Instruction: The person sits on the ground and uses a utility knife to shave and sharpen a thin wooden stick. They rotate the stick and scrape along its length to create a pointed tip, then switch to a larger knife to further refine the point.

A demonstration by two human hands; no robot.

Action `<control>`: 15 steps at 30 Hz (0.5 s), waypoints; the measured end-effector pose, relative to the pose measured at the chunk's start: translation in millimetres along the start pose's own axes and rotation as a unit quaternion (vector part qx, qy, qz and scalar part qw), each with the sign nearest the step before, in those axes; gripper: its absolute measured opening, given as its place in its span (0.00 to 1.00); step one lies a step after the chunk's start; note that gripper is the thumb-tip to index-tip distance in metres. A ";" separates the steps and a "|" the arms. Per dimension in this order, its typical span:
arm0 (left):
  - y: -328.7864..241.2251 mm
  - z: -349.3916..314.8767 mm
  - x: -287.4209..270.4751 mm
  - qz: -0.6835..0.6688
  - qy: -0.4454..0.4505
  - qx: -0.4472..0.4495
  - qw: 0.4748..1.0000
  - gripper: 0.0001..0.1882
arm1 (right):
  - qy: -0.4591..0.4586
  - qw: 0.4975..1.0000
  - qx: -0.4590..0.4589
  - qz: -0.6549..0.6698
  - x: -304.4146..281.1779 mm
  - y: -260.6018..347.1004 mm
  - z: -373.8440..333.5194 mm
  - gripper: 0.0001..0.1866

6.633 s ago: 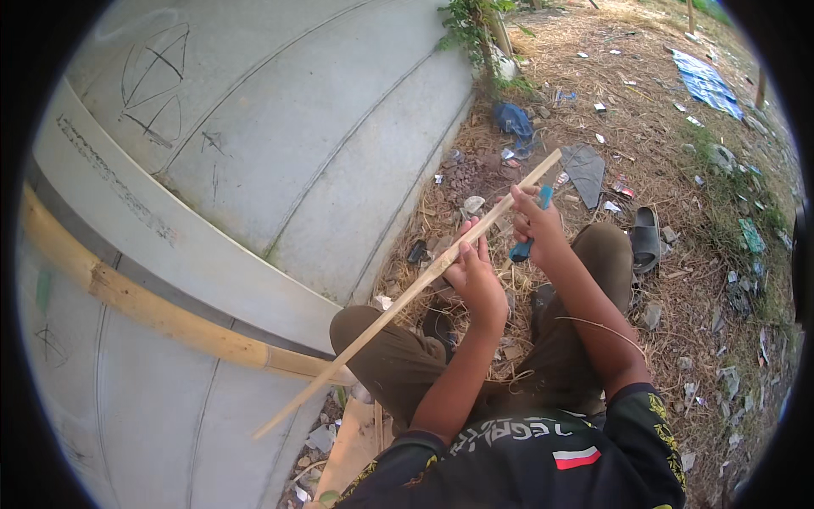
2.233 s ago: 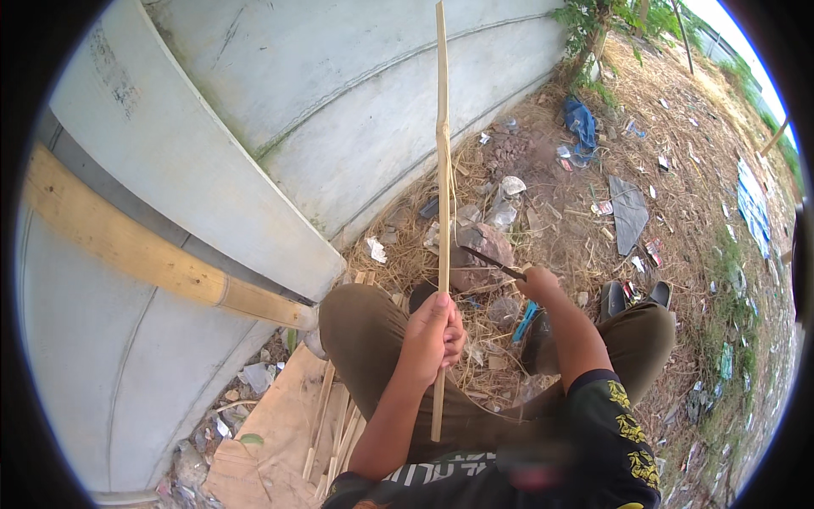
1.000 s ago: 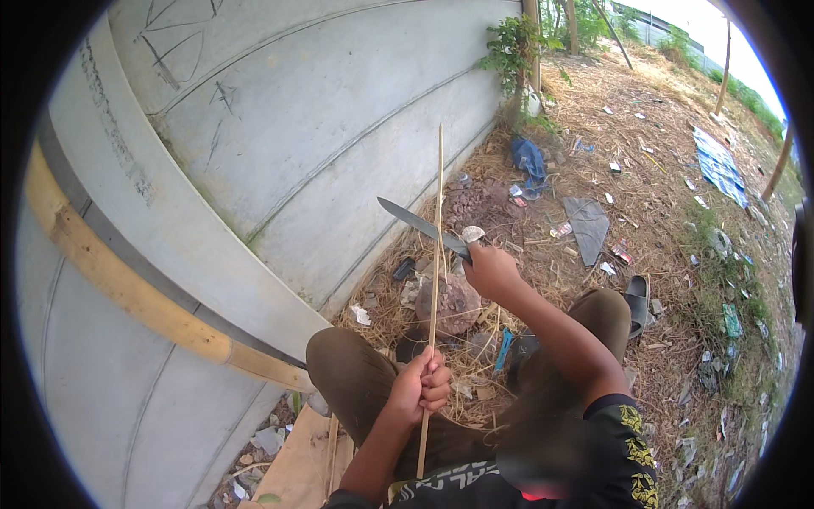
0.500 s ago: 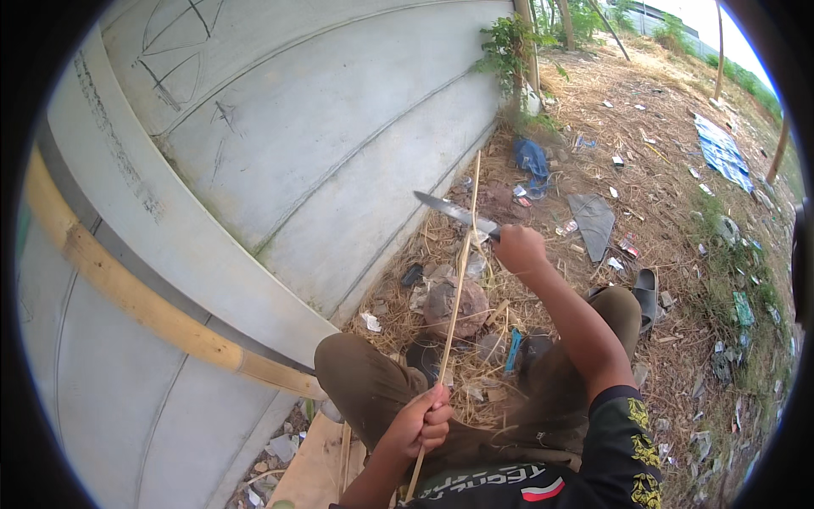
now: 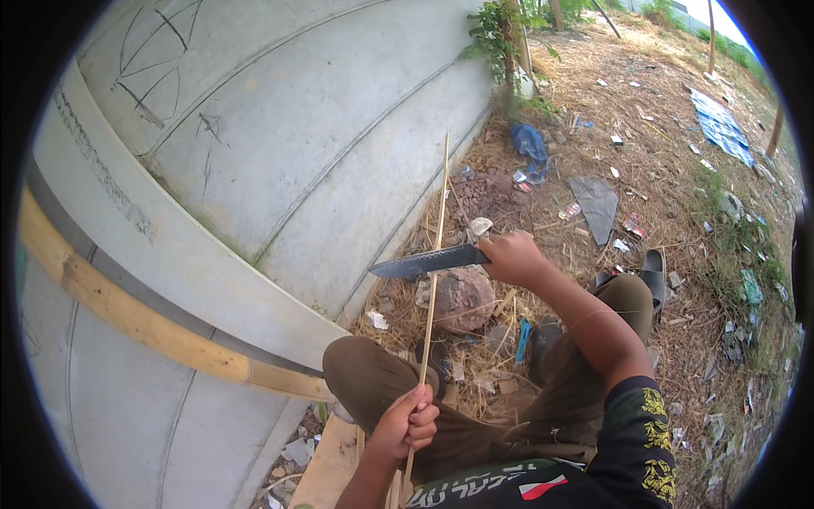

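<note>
We see the left hand (image 5: 407,424) at 6 o'clock of the view, its fingers folded closely around a thin pale strip (image 5: 440,208). This strip rises from the fist, leaning slightly, with its far tip toward 12 o'clock. The right hand (image 5: 511,257) is at 3 o'clock; its fingers are closed about the handle of a dark knife (image 5: 428,261). The blade points to 9 o'clock and crosses the strip between tip and fist; whether these 2 touch, we cannot tell. At 4 o'clock lies a reddish stone (image 5: 465,301). At 8 o'clock we find a bamboo pole (image 5: 182,348).
</note>
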State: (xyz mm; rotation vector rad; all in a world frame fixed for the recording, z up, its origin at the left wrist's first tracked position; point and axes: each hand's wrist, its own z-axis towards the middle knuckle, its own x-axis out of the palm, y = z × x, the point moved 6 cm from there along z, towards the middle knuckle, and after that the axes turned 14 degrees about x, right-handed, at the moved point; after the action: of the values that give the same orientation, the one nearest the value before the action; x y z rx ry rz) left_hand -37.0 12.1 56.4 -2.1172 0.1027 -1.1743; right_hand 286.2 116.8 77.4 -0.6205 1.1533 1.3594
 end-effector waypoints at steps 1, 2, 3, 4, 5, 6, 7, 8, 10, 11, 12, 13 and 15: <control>-5.9 4.7 3.2 0.010 0.012 0.002 1.000 0.18 | -0.013 1.000 0.002 0.009 -4.8 -0.6 1.4 0.10; -9.9 8.5 6.5 0.013 0.025 0.000 1.000 0.18 | -0.026 0.999 0.004 0.017 -9.0 -1.6 1.6 0.10; -13.3 12.0 9.6 0.017 0.037 -0.003 0.999 0.18 | -0.030 0.999 0.014 0.031 -8.2 -4.5 1.2 0.10; -16.7 16.3 13.9 0.022 0.052 -0.004 0.998 0.18 | -0.035 0.998 0.025 0.044 -9.0 -7.0 1.6 0.10; -19.0 20.0 16.5 0.033 0.052 -0.008 0.998 0.18 | -0.040 0.997 0.035 0.057 -10.9 -10.5 0.5 0.11; -21.7 23.6 18.9 0.043 0.056 -0.004 0.997 0.18 | -0.045 0.996 0.046 0.067 -12.1 -12.8 -1.8 0.11; -24.4 26.7 19.7 0.054 0.059 0.000 0.997 0.18 | -0.048 0.994 0.056 0.078 -14.2 -8.4 -3.6 0.11; -26.4 30.9 21.2 0.064 0.061 0.004 0.996 0.18 | -0.051 0.992 0.066 0.089 -17.5 -5.2 -4.1 0.11; -33.5 44.1 20.6 0.137 0.034 0.035 0.989 0.18 | -0.055 0.988 0.088 0.114 -26.0 -2.1 -4.5 0.12; -36.4 49.4 19.5 0.173 0.019 0.051 0.983 0.18 | -0.059 0.985 0.112 0.119 -28.4 -1.5 -4.4 0.12; -37.7 53.8 19.5 0.195 0.009 0.069 0.978 0.17 | -0.062 0.981 0.136 0.125 -30.7 -3.1 -5.3 0.12; -40.7 58.2 21.5 0.219 0.001 0.088 0.972 0.17 | -0.071 0.977 0.137 0.145 -35.1 -3.3 -6.7 0.12; -40.9 62.1 25.9 0.249 -0.019 0.120 0.961 0.18 | -0.089 0.969 0.137 0.185 -41.4 -1.3 -13.5 0.11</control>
State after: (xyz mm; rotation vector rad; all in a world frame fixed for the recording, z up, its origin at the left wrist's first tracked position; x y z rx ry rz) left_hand 15.6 66.3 78.8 -1.7588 0.4278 -0.7984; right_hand 290.9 87.1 109.0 -0.0796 1.3221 1.4961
